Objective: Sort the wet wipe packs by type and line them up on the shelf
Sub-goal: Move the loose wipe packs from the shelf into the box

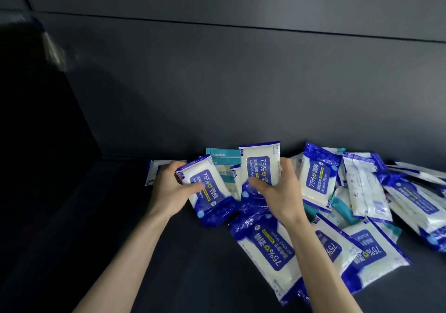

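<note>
Gripping a blue alcohol wipe pack [210,192] in the left hand [169,192], thumb laid across the label, fingers curled behind the top end; tilted, with its blue bottom end toward five o'clock. Clasping a second blue pack [261,165] in the right hand [280,194], thumb on the front, fingers wrapped round the three o'clock edge; held upright, label toward the camera. Wedged between the two, a teal pack [224,160], standing before the dark back panel [241,83]. At three o'clock from the right hand, a leaning blue pack [318,177], and past it a loose heap [366,192] of blue and teal packs spreading to the frame edge. At six o'clock from the right hand, lying label up on the dark shelf floor [205,276], a flat blue pack [268,247], partly under the right forearm. At nine o'clock from the left hand, half hidden behind it, one pale pack [153,171].
</note>
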`<state>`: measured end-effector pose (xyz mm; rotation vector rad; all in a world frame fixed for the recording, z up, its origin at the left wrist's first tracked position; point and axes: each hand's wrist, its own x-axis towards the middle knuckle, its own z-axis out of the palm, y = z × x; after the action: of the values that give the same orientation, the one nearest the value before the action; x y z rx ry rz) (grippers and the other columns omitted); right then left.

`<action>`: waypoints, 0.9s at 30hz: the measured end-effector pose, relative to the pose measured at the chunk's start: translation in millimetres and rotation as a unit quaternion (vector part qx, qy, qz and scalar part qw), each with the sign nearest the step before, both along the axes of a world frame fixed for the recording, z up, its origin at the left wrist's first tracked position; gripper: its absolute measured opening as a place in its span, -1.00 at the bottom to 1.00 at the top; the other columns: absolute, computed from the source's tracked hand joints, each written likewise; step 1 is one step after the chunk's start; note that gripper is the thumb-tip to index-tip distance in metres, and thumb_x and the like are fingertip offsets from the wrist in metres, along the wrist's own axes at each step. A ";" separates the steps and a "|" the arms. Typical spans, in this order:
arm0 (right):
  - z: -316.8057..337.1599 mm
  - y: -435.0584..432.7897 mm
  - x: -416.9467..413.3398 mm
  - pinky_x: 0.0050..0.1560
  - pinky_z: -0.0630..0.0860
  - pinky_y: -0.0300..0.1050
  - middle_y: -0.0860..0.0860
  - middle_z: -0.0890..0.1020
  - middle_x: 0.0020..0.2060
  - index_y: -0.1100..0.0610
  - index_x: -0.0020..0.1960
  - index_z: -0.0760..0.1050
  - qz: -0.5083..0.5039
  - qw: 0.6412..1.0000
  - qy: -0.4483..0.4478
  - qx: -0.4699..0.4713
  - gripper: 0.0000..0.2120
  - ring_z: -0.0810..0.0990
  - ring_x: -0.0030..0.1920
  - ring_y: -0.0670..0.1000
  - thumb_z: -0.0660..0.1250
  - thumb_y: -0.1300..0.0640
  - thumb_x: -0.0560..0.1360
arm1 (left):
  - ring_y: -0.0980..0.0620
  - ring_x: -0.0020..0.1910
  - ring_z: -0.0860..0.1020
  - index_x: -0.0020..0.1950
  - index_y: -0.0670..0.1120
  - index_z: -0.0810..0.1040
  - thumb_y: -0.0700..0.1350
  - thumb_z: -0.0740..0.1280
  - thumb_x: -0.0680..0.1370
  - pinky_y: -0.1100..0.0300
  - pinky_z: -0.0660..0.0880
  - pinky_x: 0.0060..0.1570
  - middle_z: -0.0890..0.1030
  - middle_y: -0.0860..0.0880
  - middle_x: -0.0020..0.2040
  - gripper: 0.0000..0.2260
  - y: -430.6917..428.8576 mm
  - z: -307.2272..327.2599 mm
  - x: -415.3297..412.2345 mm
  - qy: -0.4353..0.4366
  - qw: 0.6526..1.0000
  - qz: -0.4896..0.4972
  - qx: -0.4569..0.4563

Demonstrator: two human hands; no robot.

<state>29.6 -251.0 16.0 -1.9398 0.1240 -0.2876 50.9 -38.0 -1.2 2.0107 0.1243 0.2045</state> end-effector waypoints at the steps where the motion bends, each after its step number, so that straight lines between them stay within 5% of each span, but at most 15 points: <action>1: -1.6 3.2 2.5 -0.35 0.48 -0.40 -0.14 0.55 -0.04 0.07 0.14 0.31 0.010 1.000 0.003 0.012 -0.61 0.57 -0.08 -0.15 0.44 0.19 0.44 | 0.00 -0.05 0.58 0.05 -0.13 0.56 -0.23 0.55 0.31 0.08 0.53 -0.03 0.55 0.07 -0.06 -0.65 4.9 -3.0 8.4 -0.010 0.999 0.006 0.048; 6: -14.2 5.9 13.5 -0.35 0.48 -0.41 -0.08 0.58 -0.03 0.10 0.15 0.34 0.032 0.998 0.032 0.040 -0.62 0.57 -0.11 -0.21 0.45 0.21 0.43 | 0.01 0.17 0.45 0.16 0.14 0.44 0.18 0.42 0.38 0.00 0.40 0.18 0.49 0.03 0.10 -0.60 17.9 -7.0 27.3 0.052 0.980 -0.042 0.186; 12: -20.2 4.4 16.7 -0.35 0.50 -0.36 -0.08 0.60 -0.03 0.11 0.15 0.36 0.040 0.997 0.045 0.052 -0.59 0.59 -0.09 -0.19 0.48 0.19 0.41 | -0.18 0.33 0.33 0.48 -0.07 0.19 0.31 0.29 0.44 0.00 0.31 0.26 0.44 -0.09 0.36 -0.26 18.3 -4.5 25.4 0.072 0.951 -0.015 0.301; 17: -21.3 5.7 14.2 -0.30 0.51 -0.36 -0.13 0.59 -0.05 0.05 0.18 0.34 0.059 0.995 0.041 0.065 -0.51 0.60 -0.09 -0.18 0.51 0.22 0.37 | -0.14 0.27 0.32 0.16 -0.09 0.48 0.49 0.19 0.31 -0.01 0.26 0.18 0.41 -0.13 0.24 -0.26 20.7 1.4 18.8 0.143 0.903 -0.001 0.406; 21: -21.3 4.9 11.4 -0.16 0.57 -0.28 -0.14 0.61 0.01 -0.06 0.26 0.31 0.082 0.994 0.013 0.068 -0.37 0.62 -0.05 -0.19 0.52 0.27 0.34 | -0.11 0.24 0.38 0.10 -0.08 0.41 0.42 0.35 0.29 0.02 0.35 0.17 0.45 -0.11 0.21 -0.34 21.7 2.0 12.9 0.151 0.931 -0.011 0.333; 24: -19.9 5.2 9.5 -0.13 0.59 -0.26 -0.14 0.62 0.01 -0.06 0.28 0.32 0.086 0.994 -0.001 0.062 -0.36 0.63 -0.05 -0.19 0.52 0.28 0.34 | 0.03 -0.10 0.57 -0.02 -0.12 0.35 0.17 0.54 0.28 0.15 0.50 -0.19 0.57 0.01 -0.09 -0.45 21.1 7.4 5.9 0.119 0.979 0.001 0.168; 27: -18.9 7.1 5.6 -0.07 0.61 -0.13 -0.08 0.64 0.02 -0.02 0.27 0.36 0.086 0.993 0.001 0.080 -0.44 0.64 -0.03 -0.12 0.49 0.29 0.38 | 0.03 -0.13 0.61 0.02 -0.13 0.37 -0.04 0.62 0.24 0.10 0.56 -0.14 0.60 0.00 -0.07 -0.45 27.4 4.5 -2.7 0.134 0.990 0.013 0.040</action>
<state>35.2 -243.9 -3.0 -1.7783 -0.0188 -0.1564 48.2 -10.6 3.2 2.1089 0.3163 -0.0466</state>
